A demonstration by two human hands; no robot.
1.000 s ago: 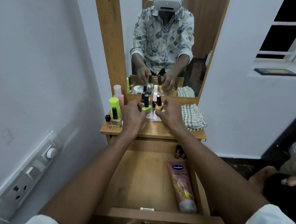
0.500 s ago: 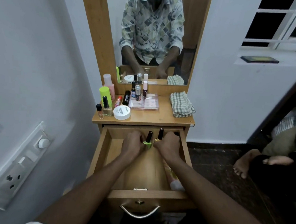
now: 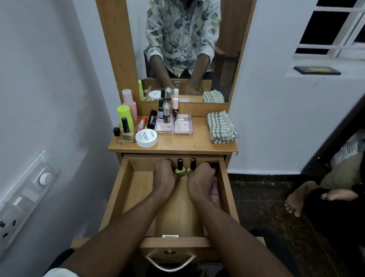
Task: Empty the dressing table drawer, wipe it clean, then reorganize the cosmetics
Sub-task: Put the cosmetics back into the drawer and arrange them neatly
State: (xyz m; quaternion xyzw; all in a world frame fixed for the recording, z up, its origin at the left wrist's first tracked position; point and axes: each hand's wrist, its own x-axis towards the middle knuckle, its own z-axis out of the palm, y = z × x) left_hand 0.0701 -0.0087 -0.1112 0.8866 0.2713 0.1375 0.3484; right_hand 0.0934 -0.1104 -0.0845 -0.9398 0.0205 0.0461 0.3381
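Vertically, hands [image 3: 164, 177] [image 3: 200, 180] grip polish bottles [image 3: 179, 170] [image 3: 193, 164] (caps up).

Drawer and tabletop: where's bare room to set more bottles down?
Drawer: bare floor along the left wall and in the front middle between the forearms. Back is crowded: left hand grips green nail polish, right hand grips yellow nail polish, dark bottles in the right corner, pink tube beneath. Tabletop: bare strip between palette case and checked cloth; left end is packed.
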